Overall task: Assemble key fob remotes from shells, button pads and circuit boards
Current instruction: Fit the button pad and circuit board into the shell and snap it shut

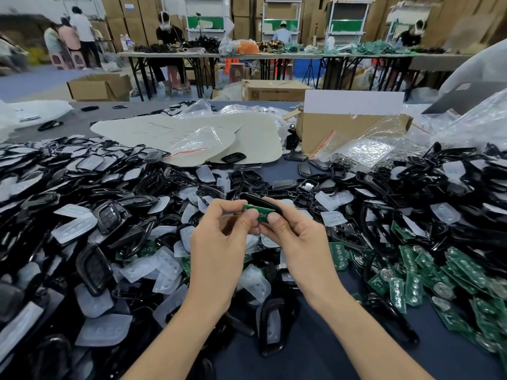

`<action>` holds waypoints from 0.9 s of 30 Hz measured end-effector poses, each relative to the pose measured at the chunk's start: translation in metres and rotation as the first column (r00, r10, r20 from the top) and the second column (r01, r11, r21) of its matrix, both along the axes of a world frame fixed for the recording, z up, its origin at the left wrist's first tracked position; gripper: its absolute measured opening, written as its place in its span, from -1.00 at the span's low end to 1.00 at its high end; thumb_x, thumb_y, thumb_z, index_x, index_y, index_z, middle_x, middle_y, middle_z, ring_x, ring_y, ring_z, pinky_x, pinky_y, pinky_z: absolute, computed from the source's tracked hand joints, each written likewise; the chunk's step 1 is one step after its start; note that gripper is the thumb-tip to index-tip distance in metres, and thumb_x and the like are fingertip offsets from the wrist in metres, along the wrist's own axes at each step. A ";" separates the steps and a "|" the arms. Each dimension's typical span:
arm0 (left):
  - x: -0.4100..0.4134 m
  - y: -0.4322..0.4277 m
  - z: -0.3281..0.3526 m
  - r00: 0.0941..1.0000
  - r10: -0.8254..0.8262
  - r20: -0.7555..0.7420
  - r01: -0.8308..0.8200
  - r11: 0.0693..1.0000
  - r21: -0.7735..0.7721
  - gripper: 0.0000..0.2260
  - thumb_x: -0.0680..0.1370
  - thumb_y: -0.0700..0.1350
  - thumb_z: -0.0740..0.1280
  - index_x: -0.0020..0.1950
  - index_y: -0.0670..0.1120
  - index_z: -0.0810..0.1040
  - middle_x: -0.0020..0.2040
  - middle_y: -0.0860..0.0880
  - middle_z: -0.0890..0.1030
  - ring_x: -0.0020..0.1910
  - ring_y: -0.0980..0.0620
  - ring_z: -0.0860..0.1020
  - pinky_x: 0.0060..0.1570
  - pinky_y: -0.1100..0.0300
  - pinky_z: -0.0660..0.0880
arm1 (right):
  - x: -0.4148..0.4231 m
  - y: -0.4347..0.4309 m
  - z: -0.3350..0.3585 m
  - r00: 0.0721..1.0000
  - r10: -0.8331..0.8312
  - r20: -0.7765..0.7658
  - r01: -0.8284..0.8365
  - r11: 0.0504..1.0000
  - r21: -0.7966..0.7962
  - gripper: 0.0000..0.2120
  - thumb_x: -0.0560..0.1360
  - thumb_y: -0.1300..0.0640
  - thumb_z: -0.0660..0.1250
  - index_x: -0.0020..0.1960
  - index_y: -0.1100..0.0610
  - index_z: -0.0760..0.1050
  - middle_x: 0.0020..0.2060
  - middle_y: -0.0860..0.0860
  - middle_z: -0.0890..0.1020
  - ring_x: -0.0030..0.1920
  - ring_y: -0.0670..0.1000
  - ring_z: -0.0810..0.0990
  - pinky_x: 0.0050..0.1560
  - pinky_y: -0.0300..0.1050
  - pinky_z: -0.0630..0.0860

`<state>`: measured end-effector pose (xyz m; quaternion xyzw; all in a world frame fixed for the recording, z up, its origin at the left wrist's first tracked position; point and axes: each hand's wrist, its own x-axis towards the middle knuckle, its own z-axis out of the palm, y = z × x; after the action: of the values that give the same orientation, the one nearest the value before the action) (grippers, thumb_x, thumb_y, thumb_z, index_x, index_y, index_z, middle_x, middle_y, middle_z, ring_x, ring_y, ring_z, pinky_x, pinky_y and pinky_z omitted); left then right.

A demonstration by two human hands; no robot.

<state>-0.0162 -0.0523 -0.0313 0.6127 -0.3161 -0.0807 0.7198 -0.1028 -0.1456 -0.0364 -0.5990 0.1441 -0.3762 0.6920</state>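
Note:
Above the middle of the table, my left hand (pixel 219 242) and my right hand (pixel 299 242) meet over one small assembly. It is a black key fob shell (pixel 259 201) with a green circuit board (pixel 259 211) lying against it. Thumb and fingers of both hands pinch the shell and board from either side. Loose black shells (pixel 93 266) and clear button pads (pixel 74 224) lie heaped to the left and behind. To the right is a pile of green circuit boards (pixel 428 281).
A dark blue table cloth (pixel 315 352) shows between my forearms. Behind the heaps lie pale sheets (pixel 192 133), a cardboard box (pixel 351 130) and clear plastic bags (pixel 466 127). Other people work at tables far behind.

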 end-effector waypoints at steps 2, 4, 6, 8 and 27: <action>0.000 0.000 0.000 1.000 0.019 -0.003 -0.019 1.000 -0.001 -0.84 0.57 -0.15 0.42 -0.05 0.13 0.58 -0.10 0.07 0.71 -0.11 0.03 0.70 -0.03 0.10 0.62 | 0.000 0.001 0.000 1.000 0.004 -0.024 -0.004 1.000 -0.031 -0.72 0.65 0.32 0.24 0.28 0.15 0.60 0.08 0.01 0.73 0.11 0.02 0.71 0.16 -0.16 0.60; 0.000 0.000 -0.001 1.000 0.031 0.000 -0.031 1.000 0.001 -0.83 0.58 -0.15 0.42 -0.05 0.15 0.57 -0.11 0.07 0.70 -0.12 0.04 0.70 -0.04 0.12 0.63 | -0.001 0.002 0.001 0.999 0.012 -0.036 -0.013 0.999 -0.049 -0.72 0.65 0.31 0.25 0.28 0.13 0.60 0.08 0.00 0.73 0.10 0.02 0.71 0.14 -0.20 0.60; 0.000 0.000 -0.001 0.999 0.039 0.000 -0.039 0.999 0.002 -0.84 0.58 -0.14 0.41 -0.05 0.15 0.57 -0.11 0.07 0.70 -0.13 0.04 0.70 -0.06 0.13 0.62 | -0.002 0.004 0.002 0.999 0.018 -0.035 -0.020 0.998 -0.061 -0.73 0.65 0.30 0.25 0.27 0.09 0.61 0.07 -0.01 0.74 0.09 0.01 0.71 0.11 -0.24 0.60; 0.000 -0.001 -0.001 0.999 0.043 -0.009 -0.043 0.999 -0.004 -0.86 0.58 -0.15 0.42 -0.04 0.10 0.57 -0.13 0.08 0.70 -0.14 0.05 0.69 -0.09 0.18 0.62 | -0.003 0.005 0.003 0.999 0.021 -0.037 -0.023 0.997 -0.072 -0.73 0.65 0.28 0.26 0.25 0.05 0.61 0.06 -0.03 0.74 0.09 -0.01 0.71 0.10 -0.27 0.59; 0.002 -0.001 -0.001 0.995 0.099 -0.003 -0.099 0.994 0.053 -0.79 0.53 -0.03 0.46 0.03 0.15 0.46 -0.05 0.22 0.61 -0.02 0.22 0.60 -0.07 0.34 0.52 | -0.005 0.007 0.005 0.997 0.019 -0.078 -0.030 0.990 -0.140 -0.70 0.65 0.26 0.28 0.16 -0.10 0.63 0.04 -0.11 0.74 0.08 -0.05 0.71 0.10 -0.29 0.58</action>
<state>-0.0145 -0.0534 -0.0327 0.6462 -0.2811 -0.0551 0.7074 -0.1074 -0.1387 -0.0316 -0.6621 0.1361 -0.3538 0.6465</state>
